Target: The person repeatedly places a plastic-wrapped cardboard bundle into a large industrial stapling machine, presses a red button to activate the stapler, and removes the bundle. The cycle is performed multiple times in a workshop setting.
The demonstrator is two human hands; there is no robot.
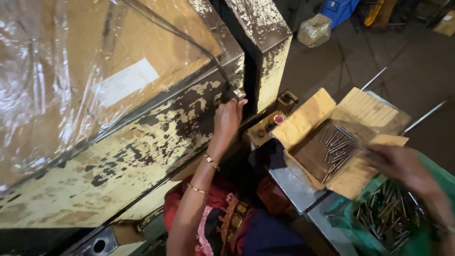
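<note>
Head view: a seated worker feeds a worn press, one arm up at the slot, the other down among metal pins.

Left hand (pixel 229 117), bangles at the wrist, is raised against the chipped yellow machine (pixel 142 142), fingers closed around a small shiny metal piece (pixel 238 93) at the gap between its two blocks, apparently to keep it seated there. Right hand (pixel 400 163), blurred, hovers between an open cardboard box (pixel 308 118) of thin pins (pixel 337 147) and a green bin (pixel 426 242) of similar rods; whether it grips anything cannot be told. Both containers sit close by the right side, within easy reach. Push buttons (pixel 278 118) lie beside the slot.
</note>
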